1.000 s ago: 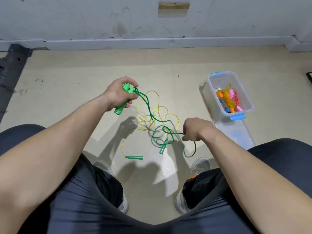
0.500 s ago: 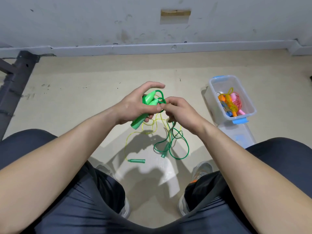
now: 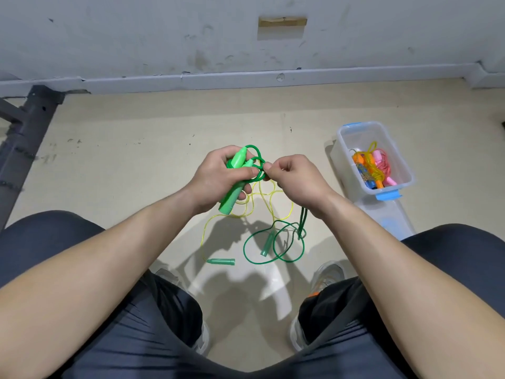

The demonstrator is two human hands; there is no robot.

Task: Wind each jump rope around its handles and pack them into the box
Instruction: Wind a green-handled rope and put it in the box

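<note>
Green rope (image 3: 259, 159), a fresh loop round the handles (image 3: 232, 192) now.

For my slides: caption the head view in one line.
Left hand grips green handles while right hand pinches the green cord; a box beside holds packed ropes.

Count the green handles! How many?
4. The left hand holds two bright handles together. Two darker handles lie on the floor, one left of the other. Others may be hidden.
</note>
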